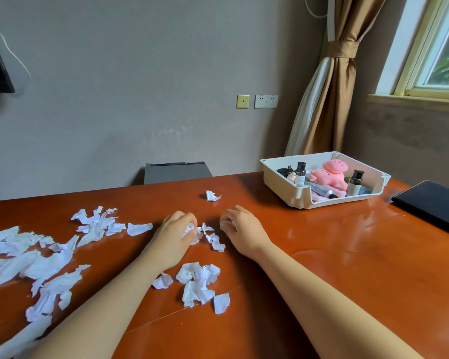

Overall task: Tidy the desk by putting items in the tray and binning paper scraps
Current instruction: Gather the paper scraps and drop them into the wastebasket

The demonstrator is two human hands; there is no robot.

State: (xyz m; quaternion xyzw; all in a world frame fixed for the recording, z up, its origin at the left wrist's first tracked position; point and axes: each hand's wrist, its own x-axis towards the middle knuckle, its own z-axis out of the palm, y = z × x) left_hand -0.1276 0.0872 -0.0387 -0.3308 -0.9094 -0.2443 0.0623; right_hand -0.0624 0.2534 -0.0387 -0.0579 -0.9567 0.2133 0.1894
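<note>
Grey walls and a tied brown curtain (329, 99) back a wide reddish-brown desk (335, 268) that fills the lower half of the frame. White paper scraps (36, 263) spread across its left side, with a smaller clump (198, 278) at lower centre. The white tray (275, 178) sits at the right of centre near the far edge, already holding a pink plush toy (327, 173) and small dark bottles (300, 172). A flat black item (430, 203) lies at the right edge, outside the tray. Behind the desk at centre stands a grey box (176, 172), possibly the bin; I cannot tell.

Both hands are at mid-frame, close together but apart. The left hand (175, 229) is curled around crumpled paper. The right hand (240, 229) is curled too, with white paper showing at its fingertips. A few small bits (214, 239) lie between them, and one lone piece (212, 196) lies beyond.

Gathering looks to be the step in hand. It would go best by raking the bits together and squeezing each bundle tight so nothing drops on the way to the bin.
</note>
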